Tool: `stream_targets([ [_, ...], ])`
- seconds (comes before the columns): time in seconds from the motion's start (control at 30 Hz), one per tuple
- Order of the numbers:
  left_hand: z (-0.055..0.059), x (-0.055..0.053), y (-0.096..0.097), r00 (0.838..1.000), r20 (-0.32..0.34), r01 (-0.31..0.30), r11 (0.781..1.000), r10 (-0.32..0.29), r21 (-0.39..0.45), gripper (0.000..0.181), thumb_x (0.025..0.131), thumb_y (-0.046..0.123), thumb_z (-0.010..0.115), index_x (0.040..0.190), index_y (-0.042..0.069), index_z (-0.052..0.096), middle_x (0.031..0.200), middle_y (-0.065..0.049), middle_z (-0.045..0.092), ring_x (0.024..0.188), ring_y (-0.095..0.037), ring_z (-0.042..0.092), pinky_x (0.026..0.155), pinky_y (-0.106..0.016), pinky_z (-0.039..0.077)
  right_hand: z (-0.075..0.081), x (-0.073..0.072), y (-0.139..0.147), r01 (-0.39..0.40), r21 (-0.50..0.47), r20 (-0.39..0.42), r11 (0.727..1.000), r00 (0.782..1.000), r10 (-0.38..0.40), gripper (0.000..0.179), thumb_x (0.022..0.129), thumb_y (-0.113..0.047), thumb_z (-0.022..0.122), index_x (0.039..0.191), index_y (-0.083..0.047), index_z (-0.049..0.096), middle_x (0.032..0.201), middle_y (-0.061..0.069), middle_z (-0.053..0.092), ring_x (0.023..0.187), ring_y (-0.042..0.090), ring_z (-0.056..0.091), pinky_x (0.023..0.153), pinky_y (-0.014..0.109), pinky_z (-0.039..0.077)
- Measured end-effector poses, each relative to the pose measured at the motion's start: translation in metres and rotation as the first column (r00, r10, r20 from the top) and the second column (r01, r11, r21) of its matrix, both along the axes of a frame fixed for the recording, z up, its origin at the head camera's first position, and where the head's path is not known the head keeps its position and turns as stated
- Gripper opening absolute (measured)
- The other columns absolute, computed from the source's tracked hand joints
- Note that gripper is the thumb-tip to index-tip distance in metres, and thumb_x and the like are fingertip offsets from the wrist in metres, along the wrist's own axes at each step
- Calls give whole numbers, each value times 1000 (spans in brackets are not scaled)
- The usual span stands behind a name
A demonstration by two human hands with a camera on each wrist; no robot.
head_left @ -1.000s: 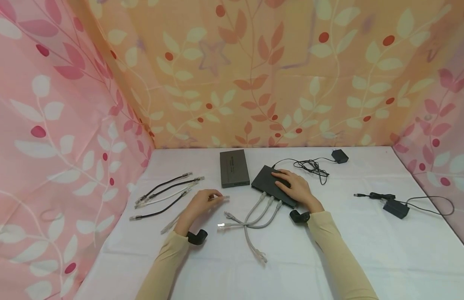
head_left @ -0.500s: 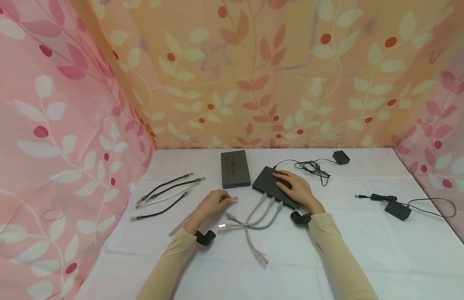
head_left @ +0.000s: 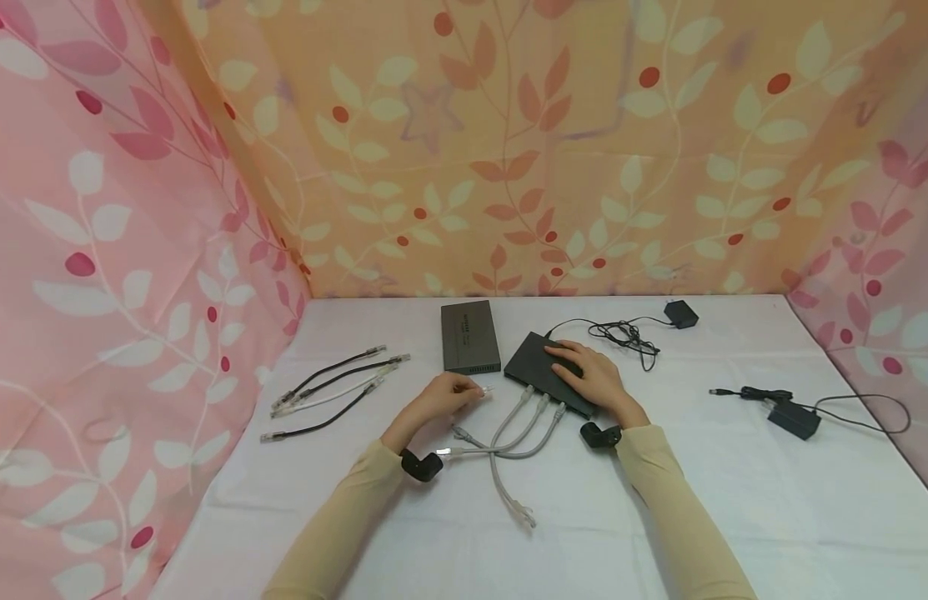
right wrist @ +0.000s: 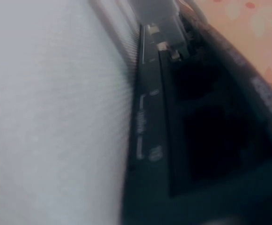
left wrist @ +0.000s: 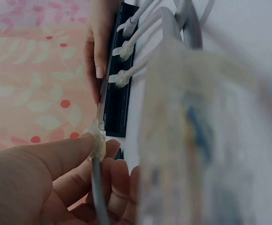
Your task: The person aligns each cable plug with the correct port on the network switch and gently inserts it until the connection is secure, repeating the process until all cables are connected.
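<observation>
Now left hand (head_left: 439,398) nearer black box (head_left: 529,358), pinching cable plug (left wrist: 99,144).

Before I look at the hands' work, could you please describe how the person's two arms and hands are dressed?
Both arms wear plain beige long sleeves that end near the wrists. The left hand and right hand have no gloves. At each wrist sits a small black device, the left one and the right one; I see no cable on either.
</observation>
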State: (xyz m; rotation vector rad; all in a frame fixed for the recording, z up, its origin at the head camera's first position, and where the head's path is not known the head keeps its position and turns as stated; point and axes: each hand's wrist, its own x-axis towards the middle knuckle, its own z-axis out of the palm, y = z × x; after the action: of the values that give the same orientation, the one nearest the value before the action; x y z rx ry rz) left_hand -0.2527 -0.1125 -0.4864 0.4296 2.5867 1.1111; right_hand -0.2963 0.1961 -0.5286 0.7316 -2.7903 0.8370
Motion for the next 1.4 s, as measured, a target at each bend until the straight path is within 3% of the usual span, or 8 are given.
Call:
stream_targets([
  [0.13, -5, -3, 6, 998, 55, -31, 996, 27, 89, 22, 90, 25, 61, 98, 6, 70, 69, -5, 60, 59, -11, 49, 54, -22, 40, 0, 0, -1, -9, -3, -16, 1000, 1000, 9, 44, 93, -41, 52, 134, -27, 50, 142, 10, 42, 123, 33, 45, 94, 55, 37],
  [0.33, -12, -4, 18, 995, 74, -73, 984, 61, 165, 25, 91, 23, 61, 98, 1, 69, 65, -3, 57, 57, -11, 49, 53, -20, 41, 0, 1, -2, -4, -6, -20, 1000, 1000, 4, 43, 93, -41, 53, 134, -27, 51, 141, 10, 43, 123, 33, 45, 94, 56, 37],
  [0.5, -15, -4, 24, 997, 1, -74, 992, 74, 103, 21, 89, 25, 62, 91, 5, 71, 72, 2, 59, 63, -9, 48, 55, -20, 40, -1, 0, -3, 1, -6, -25, 1000, 1000, -1, 43, 93, -41, 53, 133, -27, 51, 141, 9, 43, 122, 33, 46, 94, 55, 37],
  [0.6, -14, -5, 26, 995, -82, -43, 998, 47, 51, 19, 88, 24, 64, 87, 8, 72, 78, 1, 62, 66, -9, 47, 56, -20, 39, -2, 0, -3, 7, -11, -22, 1000, 1000, -7, 42, 93, -41, 53, 133, -28, 52, 141, 8, 44, 122, 32, 47, 94, 55, 37],
  [0.73, -13, -8, 28, 990, -138, -17, 1000, 20, 26, 18, 87, 24, 65, 88, 8, 73, 77, -2, 63, 64, -9, 47, 56, -21, 38, -3, 0, -2, 9, -11, -14, 1000, 1000, -10, 42, 93, -42, 52, 133, -29, 51, 141, 7, 43, 122, 31, 46, 95, 54, 37],
  [1.0, -16, -12, 31, 985, -171, 26, 1000, -25, 4, 19, 88, 23, 64, 94, 7, 73, 86, -2, 68, 69, -7, 51, 62, -20, 43, -4, 0, -3, 8, -15, -30, 1000, 1000, -9, 41, 93, -41, 53, 132, -29, 52, 140, 7, 44, 121, 31, 47, 94, 53, 38],
  [1.23, -14, -16, 35, 986, -166, 25, 1000, -26, -7, 20, 87, 27, 65, 94, 10, 74, 86, -1, 68, 71, -8, 55, 64, -22, 45, -4, -1, -2, 16, -8, -21, 1000, 1000, -16, 42, 93, -42, 52, 133, -30, 51, 141, 5, 43, 122, 30, 47, 95, 53, 38],
  [1.4, -15, -17, 39, 983, -177, 39, 999, -40, -6, 20, 86, 26, 66, 95, 10, 74, 77, 1, 67, 62, -6, 51, 56, -19, 42, -1, 1, -1, 25, -8, -16, 1000, 1000, -25, 42, 93, -41, 52, 133, -28, 51, 141, 6, 43, 122, 31, 46, 95, 54, 37],
])
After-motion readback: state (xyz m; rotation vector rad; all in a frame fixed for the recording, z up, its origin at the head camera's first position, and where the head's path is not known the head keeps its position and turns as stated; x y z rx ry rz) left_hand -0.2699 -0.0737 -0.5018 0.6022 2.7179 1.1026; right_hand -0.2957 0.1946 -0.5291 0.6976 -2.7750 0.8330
